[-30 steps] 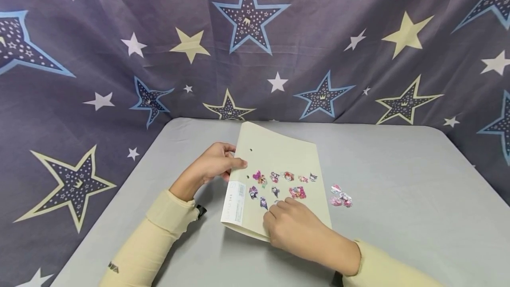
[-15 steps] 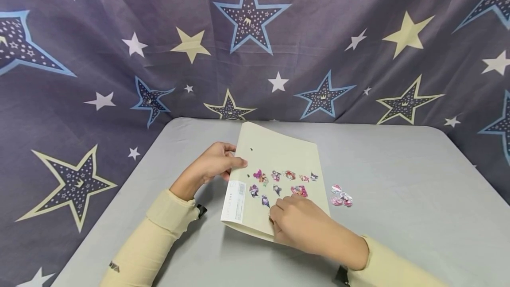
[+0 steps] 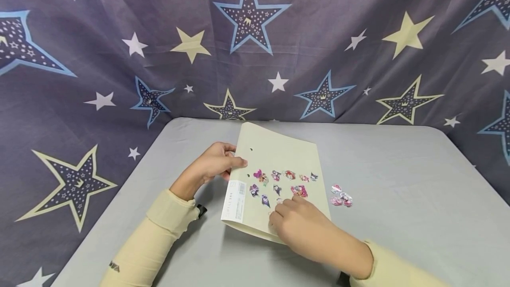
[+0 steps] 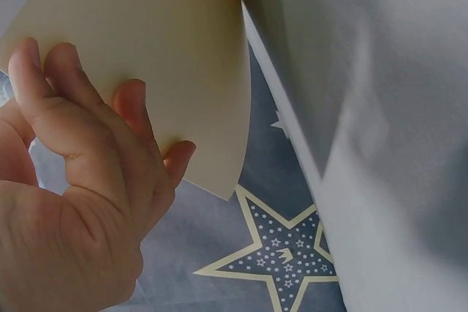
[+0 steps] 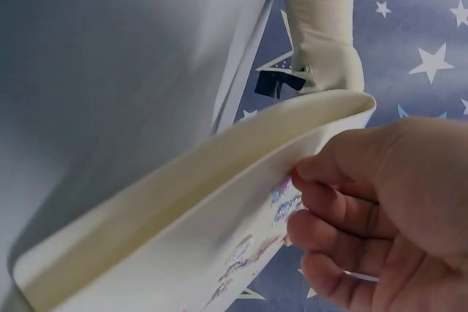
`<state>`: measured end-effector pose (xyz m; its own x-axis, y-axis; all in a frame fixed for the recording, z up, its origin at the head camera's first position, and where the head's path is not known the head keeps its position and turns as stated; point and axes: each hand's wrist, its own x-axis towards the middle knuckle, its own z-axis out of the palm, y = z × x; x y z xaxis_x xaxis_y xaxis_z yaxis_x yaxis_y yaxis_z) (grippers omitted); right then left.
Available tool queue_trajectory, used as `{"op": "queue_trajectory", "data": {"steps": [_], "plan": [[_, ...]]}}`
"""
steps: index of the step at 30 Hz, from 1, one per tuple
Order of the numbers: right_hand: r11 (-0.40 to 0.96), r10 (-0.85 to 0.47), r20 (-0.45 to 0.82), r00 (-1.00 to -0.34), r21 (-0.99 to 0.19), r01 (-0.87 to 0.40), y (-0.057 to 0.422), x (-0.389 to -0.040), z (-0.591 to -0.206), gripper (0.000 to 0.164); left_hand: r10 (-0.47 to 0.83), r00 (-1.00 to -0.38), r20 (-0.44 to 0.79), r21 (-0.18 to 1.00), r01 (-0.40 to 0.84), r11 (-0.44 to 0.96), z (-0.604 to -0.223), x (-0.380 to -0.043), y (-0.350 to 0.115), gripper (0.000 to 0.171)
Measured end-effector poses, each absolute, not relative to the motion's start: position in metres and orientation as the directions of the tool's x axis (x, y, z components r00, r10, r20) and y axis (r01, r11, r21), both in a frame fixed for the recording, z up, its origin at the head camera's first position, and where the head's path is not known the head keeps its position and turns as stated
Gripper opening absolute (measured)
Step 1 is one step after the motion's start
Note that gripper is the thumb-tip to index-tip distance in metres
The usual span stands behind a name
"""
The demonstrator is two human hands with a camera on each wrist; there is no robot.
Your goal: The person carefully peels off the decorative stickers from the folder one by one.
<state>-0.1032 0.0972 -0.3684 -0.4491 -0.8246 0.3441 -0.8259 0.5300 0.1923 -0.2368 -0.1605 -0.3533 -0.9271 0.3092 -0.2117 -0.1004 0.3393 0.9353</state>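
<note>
A cream folder [image 3: 279,149] with a white label [image 3: 235,201] stands tilted over the table. My left hand [image 3: 213,163] grips its left edge, thumb on the front; in the left wrist view the fingers [image 4: 131,100] lie against the other side. Several small shiny cartoon stickers [image 3: 299,191] are on the front cover in uneven rows. My right hand [image 3: 303,227] is at the lower part of the cover, fingers curled and fingertips against it. A pale sticker edge [image 3: 270,213] peeks out at the pinching fingertips; the hand hides most of it.
Several loose pink stickers [image 3: 341,198] lie on the grey table [image 3: 398,216] right of the folder. A dark star-patterned cloth [image 3: 255,79] hangs behind and at the sides. The folder gapes open along its lower edge [image 5: 183,180].
My right hand has shifted slightly right across the cover, and a sticker beside its fingers shows again. The left hand and folder have stayed nearly still.
</note>
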Motion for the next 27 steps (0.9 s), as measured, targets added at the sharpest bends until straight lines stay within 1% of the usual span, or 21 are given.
{"op": "queue_trajectory", "data": {"steps": [4,8,15,19,27], "plan": [[0.519,-0.831,0.377,-0.409,0.264,-0.813,0.095,-0.101,-0.375,0.017,0.314,-0.926,-0.210,0.936,-0.097,0.339,-0.355,-0.238,-0.161,0.046],[0.510,-0.833,0.413,-0.369,0.311,-0.802,0.092,-0.101,-0.382,0.016,0.319,-0.926,-0.203,0.936,-0.088,0.340,-0.355,-0.237,-0.161,0.047],[0.506,-0.818,0.463,-0.341,0.299,-0.809,0.088,-0.108,-0.391,0.018,0.321,-0.926,-0.197,0.936,-0.080,0.344,-0.355,-0.237,-0.161,0.049],[0.499,-0.817,0.464,-0.343,0.270,-0.823,0.088,-0.112,-0.393,0.018,0.319,-0.927,-0.199,0.935,-0.083,0.344,-0.354,-0.237,-0.161,0.050],[0.512,-0.808,0.444,-0.387,0.203,-0.835,0.092,-0.116,-0.390,0.017,0.324,-0.925,-0.198,0.935,-0.079,0.346,-0.354,-0.237,-0.163,0.050]]}}
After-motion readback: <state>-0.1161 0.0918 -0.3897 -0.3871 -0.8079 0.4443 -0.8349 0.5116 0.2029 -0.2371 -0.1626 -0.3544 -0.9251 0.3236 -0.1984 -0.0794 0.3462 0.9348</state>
